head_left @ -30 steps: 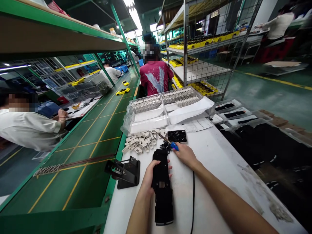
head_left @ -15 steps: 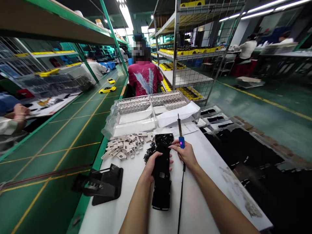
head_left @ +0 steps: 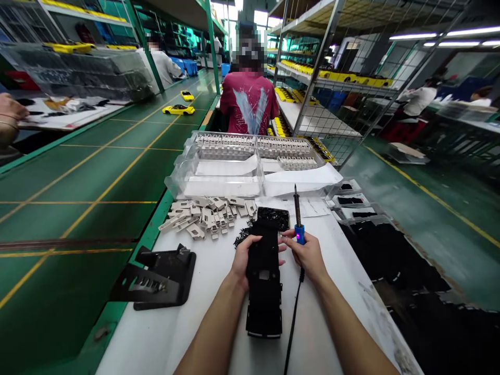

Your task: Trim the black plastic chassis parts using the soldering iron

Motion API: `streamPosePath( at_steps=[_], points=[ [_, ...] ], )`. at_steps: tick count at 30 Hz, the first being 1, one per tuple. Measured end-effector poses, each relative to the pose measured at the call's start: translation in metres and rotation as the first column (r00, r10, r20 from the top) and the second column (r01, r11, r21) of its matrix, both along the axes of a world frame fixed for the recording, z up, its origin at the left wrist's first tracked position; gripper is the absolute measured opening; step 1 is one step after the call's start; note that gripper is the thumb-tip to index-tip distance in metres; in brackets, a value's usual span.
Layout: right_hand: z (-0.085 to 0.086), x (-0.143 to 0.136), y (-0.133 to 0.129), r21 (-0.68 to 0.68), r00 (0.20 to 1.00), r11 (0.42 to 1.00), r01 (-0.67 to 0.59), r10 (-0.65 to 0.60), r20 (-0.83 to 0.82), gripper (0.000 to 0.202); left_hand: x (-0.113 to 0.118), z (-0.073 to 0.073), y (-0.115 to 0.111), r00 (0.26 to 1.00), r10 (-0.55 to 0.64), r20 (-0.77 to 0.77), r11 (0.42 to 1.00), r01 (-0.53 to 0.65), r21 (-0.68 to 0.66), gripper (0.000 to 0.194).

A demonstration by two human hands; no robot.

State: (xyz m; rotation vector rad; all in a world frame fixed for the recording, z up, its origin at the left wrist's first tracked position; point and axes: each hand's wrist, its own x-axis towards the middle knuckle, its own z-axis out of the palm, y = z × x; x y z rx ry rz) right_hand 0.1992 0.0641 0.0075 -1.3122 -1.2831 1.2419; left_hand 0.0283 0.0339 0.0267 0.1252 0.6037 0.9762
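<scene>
My left hand (head_left: pixel 242 260) is wrapped round a long black plastic plate (head_left: pixel 265 299) with a small square hole, held above the white table (head_left: pixel 211 323). In my right hand (head_left: pixel 308 255) is a soldering iron (head_left: pixel 299 224) with a blue handle, its tip pointing up and its cord trailing toward me. The right thumb and forefinger are pinched beside the plate's right edge; whether a small part sits between them I cannot make out. Beyond the plate lies a black tray (head_left: pixel 278 216) of small shiny black pieces, with more in a heap (head_left: pixel 242 235) beside it.
Pale plastic parts (head_left: pixel 211 213) lie piled at the left, before a clear tray (head_left: pixel 224 186) of similar parts. A black metal stand (head_left: pixel 166 278) is near the left edge. Stacked black parts (head_left: pixel 394 255) fill the right side. A co-worker (head_left: pixel 250 99) sits ahead beside the green conveyor (head_left: pixel 117 172).
The view has tilted down and turned slightly left. My right hand has drawn back from the black tray to the plate's edge, with the iron still upright in it.
</scene>
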Motion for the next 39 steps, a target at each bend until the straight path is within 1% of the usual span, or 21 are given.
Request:
streamPosePath(
  at_steps=[3,6,11,15,19,20,22,24,26,30,32,33,35,39],
  points=[
    [-0.005,0.000,0.003,0.057,0.999,0.998,0.005,-0.007,0.046,0.031,-0.001,-0.007,0.000,1.000,0.015,0.006,1.000,-0.015,-0.018,0.049],
    [-0.007,0.000,0.004,0.116,0.996,0.993,-0.004,-0.006,0.083,0.024,-0.001,-0.009,-0.001,1.000,-0.002,-0.003,1.000,0.002,-0.010,0.048],
    [-0.007,0.003,0.004,0.169,0.991,0.984,-0.056,0.034,0.131,0.013,0.000,-0.002,-0.004,1.000,-0.014,-0.023,1.000,0.014,0.021,0.044],
    [-0.006,0.002,0.004,0.159,0.988,0.985,-0.072,0.049,0.145,0.018,0.003,0.006,-0.004,1.000,0.014,-0.022,1.000,-0.013,0.024,0.041],
    [-0.005,0.005,0.005,0.111,0.988,0.992,-0.052,0.034,0.152,0.025,0.001,0.008,-0.002,0.999,0.033,0.013,0.999,-0.033,0.006,0.044],
    [-0.005,0.007,0.005,0.091,0.987,0.995,-0.034,0.019,0.157,0.028,-0.001,0.008,-0.002,0.999,0.031,0.025,0.999,-0.032,0.016,0.045],
    [-0.004,0.014,0.006,0.051,0.985,0.999,0.011,-0.019,0.171,0.034,-0.008,0.009,-0.002,0.998,0.046,0.049,0.996,-0.050,0.076,0.049],
    [-0.004,0.021,0.006,0.020,0.979,0.999,0.039,-0.042,0.199,0.036,-0.016,0.011,-0.002,0.991,0.107,0.078,0.979,-0.119,0.167,0.052],
    [-0.003,0.024,0.005,-0.001,0.969,1.000,0.028,-0.027,0.245,0.034,-0.025,0.013,-0.002,0.971,0.203,0.129,0.945,-0.229,0.235,0.053],
    [-0.006,0.011,0.000,-0.019,0.928,0.999,-0.042,0.046,0.370,0.023,-0.039,0.016,-0.005,0.886,0.361,0.290,0.863,-0.436,0.256,0.054],
    [-0.008,0.002,-0.002,-0.014,0.901,0.999,-0.046,0.047,0.431,0.018,-0.043,0.017,-0.007,0.851,0.402,0.338,0.834,-0.493,0.249,0.055],
    [-0.009,-0.002,-0.002,-0.010,0.889,0.999,-0.041,0.041,0.456,0.016,-0.044,0.017,-0.007,0.845,0.413,0.340,0.827,-0.504,0.247,0.055],
    [-0.010,-0.007,-0.003,-0.009,0.872,1.000,-0.030,0.031,0.489,0.014,-0.043,0.017,-0.008,0.862,0.411,0.296,0.836,-0.486,0.255,0.055],
    [-0.011,-0.010,-0.004,-0.022,0.873,0.999,-0.033,0.040,0.486,0.008,-0.039,0.015,-0.007,0.923,0.365,0.119,0.884,-0.384,0.266,0.050]
  ],
)
